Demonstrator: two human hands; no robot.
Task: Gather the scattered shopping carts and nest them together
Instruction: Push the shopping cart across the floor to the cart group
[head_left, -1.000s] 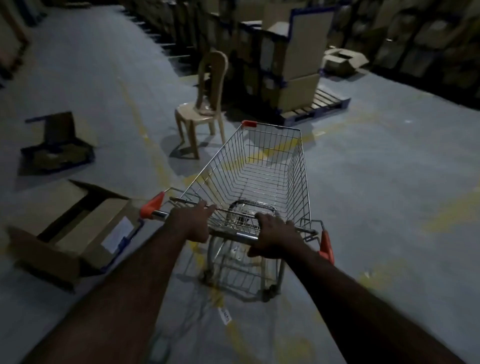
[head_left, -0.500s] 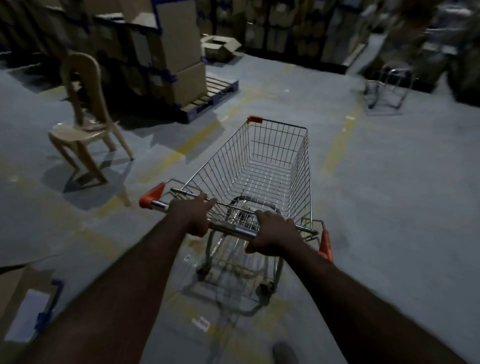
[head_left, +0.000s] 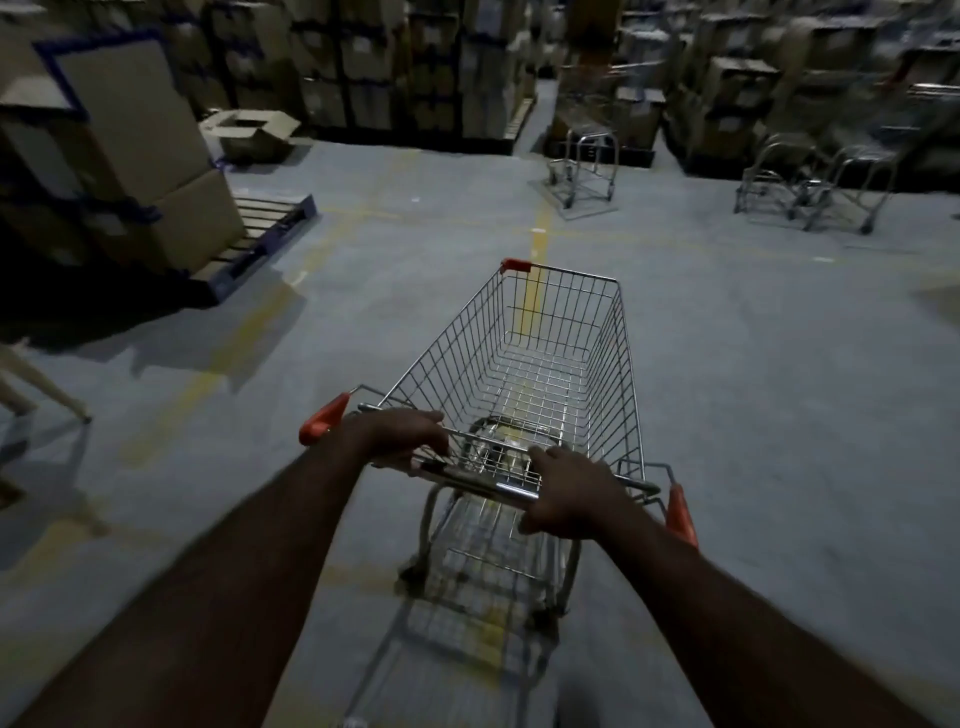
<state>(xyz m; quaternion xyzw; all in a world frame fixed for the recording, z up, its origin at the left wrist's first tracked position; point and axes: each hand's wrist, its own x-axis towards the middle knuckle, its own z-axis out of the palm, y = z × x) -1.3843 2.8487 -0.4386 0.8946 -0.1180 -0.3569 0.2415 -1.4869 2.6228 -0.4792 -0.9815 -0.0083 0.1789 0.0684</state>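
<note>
A wire shopping cart (head_left: 540, 358) with orange corner caps stands in front of me on the grey floor, its basket empty. My left hand (head_left: 400, 439) grips the left part of its metal handle bar. My right hand (head_left: 569, 499) grips the right part of the same bar. Ahead, at the back centre, another cart (head_left: 584, 166) stands alone by the stacked boxes. At the back right, two more carts (head_left: 815, 182) stand close together; blur hides their baskets.
A pallet (head_left: 260, 228) with stacked cardboard boxes (head_left: 130, 171) sits at the left. An open carton (head_left: 249, 130) lies behind it. A chair leg (head_left: 47, 395) shows at the far left edge. Tall box stacks line the back. Yellow lines cross the floor.
The view and the cart have swung to the right. The chair has slid off to the left edge and the carts at the back have come into view. Both hands keep their hold.
</note>
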